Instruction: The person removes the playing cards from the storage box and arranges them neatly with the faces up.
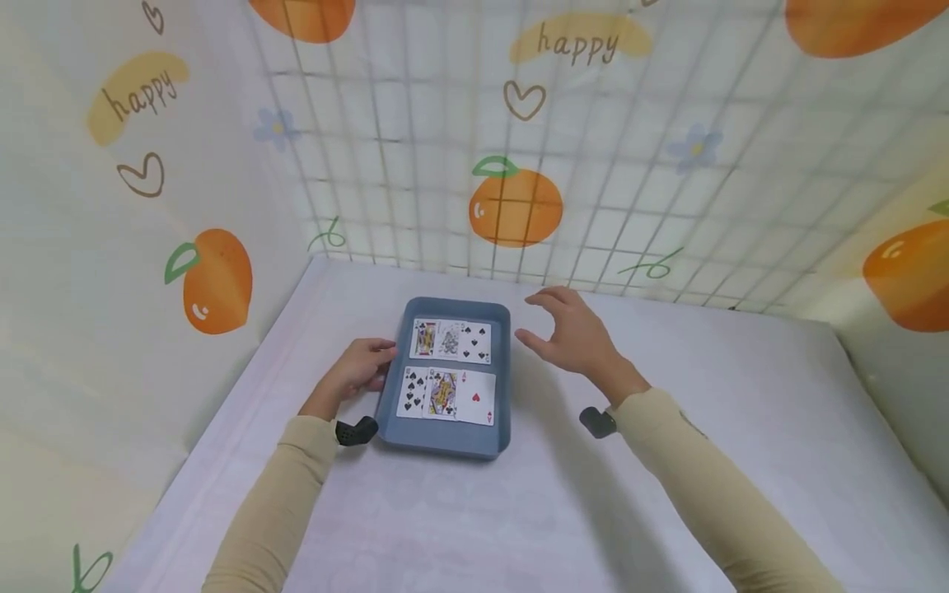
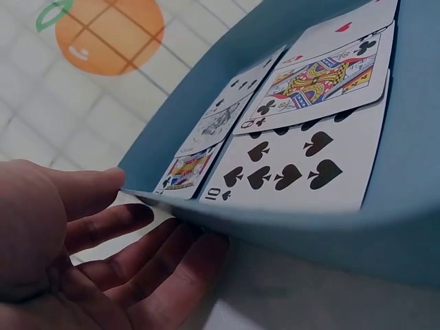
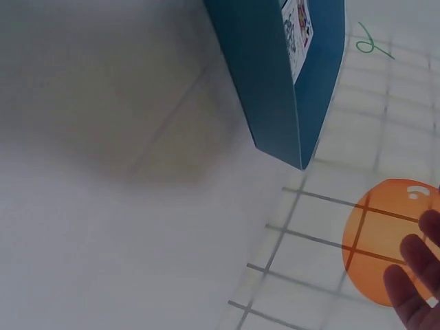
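A blue-grey shallow tray (image 1: pixel 445 441) rests on the table with playing cards in two overlapping rows. In the near row lie a ten of spades (image 2: pixel 275 172), a queen of clubs (image 2: pixel 316 82) and an ace of hearts (image 1: pixel 478 399). The far row has a colourful face card (image 1: pixel 424 339), a black-and-white figure card (image 1: pixel 448 339) and a spades card (image 1: pixel 477 342). My left hand (image 1: pixel 359 366) is at the tray's left side, thumb tip at the rim, loosely extended fingers by the outer wall. My right hand (image 1: pixel 574 333) hovers right of the tray, fingers apart, holding nothing.
A pale cloth covers the table (image 1: pixel 726 395). Behind it stands a wire grid (image 1: pixel 638 165) under a sheet printed with oranges. The side wall (image 1: pixel 148 272) on the left carries the same print. Dark wrist cameras (image 1: pixel 356 431) sit at both cuffs.
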{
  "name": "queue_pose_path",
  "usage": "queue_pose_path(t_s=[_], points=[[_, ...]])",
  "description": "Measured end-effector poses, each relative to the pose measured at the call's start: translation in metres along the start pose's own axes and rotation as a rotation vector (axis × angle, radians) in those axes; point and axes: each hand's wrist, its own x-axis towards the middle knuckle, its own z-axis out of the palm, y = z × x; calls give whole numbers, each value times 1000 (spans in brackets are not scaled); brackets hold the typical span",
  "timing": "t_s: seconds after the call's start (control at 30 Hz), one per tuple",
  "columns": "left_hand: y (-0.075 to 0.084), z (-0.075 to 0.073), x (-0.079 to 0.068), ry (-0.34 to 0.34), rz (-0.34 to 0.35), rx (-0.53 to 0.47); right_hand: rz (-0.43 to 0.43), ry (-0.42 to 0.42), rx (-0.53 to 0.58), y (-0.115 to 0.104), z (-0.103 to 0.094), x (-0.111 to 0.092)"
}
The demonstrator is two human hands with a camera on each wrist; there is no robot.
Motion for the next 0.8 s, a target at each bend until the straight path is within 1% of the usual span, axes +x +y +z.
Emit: queue_pose_path(t_s=[0.13,0.27,0.37,0.53,0.63,0.8], points=[[-2,-1,1,-7,16,-5,-10,-60,11,-3,4,10],[-3,-2,1,-26,17,-19,9,-167,22,-5,14,20],[-4,-3,1,-38,13,-38,18,-226,-10,-9,23,29],[-6,-6,1,-40,22,-47,28,-263,-69,-18,34,42],[-6,-7,2,-45,27,-52,36,-308,-99,-21,43,49],[-7,-7,3,-52,27,-64,18,-411,-95,-23,58,58]])
